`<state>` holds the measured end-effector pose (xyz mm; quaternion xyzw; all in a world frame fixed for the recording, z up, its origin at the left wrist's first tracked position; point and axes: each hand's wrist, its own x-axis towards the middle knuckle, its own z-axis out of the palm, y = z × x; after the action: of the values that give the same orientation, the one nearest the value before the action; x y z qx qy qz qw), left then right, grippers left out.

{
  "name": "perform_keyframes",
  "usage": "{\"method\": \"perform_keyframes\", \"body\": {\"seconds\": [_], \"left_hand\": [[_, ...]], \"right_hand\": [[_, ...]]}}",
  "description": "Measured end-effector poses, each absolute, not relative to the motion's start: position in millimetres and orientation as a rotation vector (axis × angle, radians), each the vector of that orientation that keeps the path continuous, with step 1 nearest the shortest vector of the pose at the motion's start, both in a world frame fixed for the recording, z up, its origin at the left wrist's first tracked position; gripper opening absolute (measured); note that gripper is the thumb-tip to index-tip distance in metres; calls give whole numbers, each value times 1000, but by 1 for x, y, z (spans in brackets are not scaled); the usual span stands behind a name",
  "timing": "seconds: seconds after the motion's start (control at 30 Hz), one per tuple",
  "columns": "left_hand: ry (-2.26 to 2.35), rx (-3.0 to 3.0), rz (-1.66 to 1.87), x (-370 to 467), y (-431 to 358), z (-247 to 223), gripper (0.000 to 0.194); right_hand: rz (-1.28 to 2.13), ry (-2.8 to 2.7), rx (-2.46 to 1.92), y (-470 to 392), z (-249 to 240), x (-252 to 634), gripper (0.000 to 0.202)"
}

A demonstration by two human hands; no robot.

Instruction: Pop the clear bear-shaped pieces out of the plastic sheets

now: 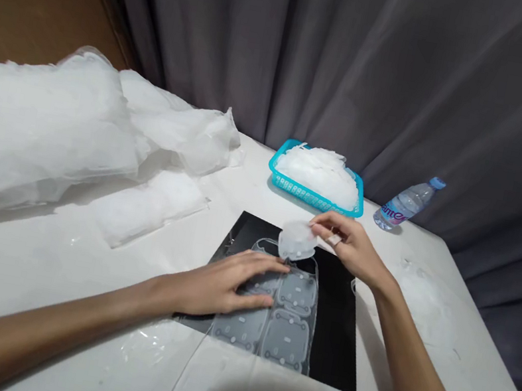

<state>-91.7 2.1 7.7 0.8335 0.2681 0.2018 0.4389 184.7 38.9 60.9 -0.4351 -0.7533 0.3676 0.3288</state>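
Note:
A sheet of translucent moulded pieces (287, 338) lies on a black mat (337, 323) on the white table. My left hand (232, 285) rests on the sheet's left part, its fingers spread and pointing right. Just above the sheet's far end, my right hand (346, 241) pinches the right edge of a small translucent piece (297, 241) between thumb and fingers. That piece is tilted and raised, and it partly covers the sheet's top. Whether it touches the sheet there, I cannot tell.
A blue basket (311, 197) full of white pieces stands beyond the mat. To its right is a water bottle (405, 204). Large white plastic bags (40, 129) fill the left back, and clear scraps (426, 305) lie at the right.

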Motion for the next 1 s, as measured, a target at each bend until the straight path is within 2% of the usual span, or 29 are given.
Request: {"method": "perform_keyframes", "body": {"seconds": [0.17,0.4,0.53,0.63,0.7,0.8,0.9,1.0], "left_hand": [[621,2403,392,-90,-2,2,62],[679,2550,353,-87,-5,2,85],[668,2555,319,-87,-4,2,86],[671,2535,322,-87,0,1,79],[668,2519,344,-87,5,1,74],[683,2522,343,-86,15,0,71],[728,2564,288,-85,24,1,72],[726,2654,322,-80,23,3,67]], "right_hand": [[429,-1633,-1273,87,59,223,29],[218,-1447,-1428,173,60,244,38],[99,-1457,-1499,166,62,235,41],[18,-1453,-1491,125,64,226,55],[94,-1476,-1429,83,62,217,66],[610,-1607,-1258,14,53,204,75],[889,-1805,-1193,-36,42,195,56],[880,-1941,-1229,-57,35,195,27]]}}
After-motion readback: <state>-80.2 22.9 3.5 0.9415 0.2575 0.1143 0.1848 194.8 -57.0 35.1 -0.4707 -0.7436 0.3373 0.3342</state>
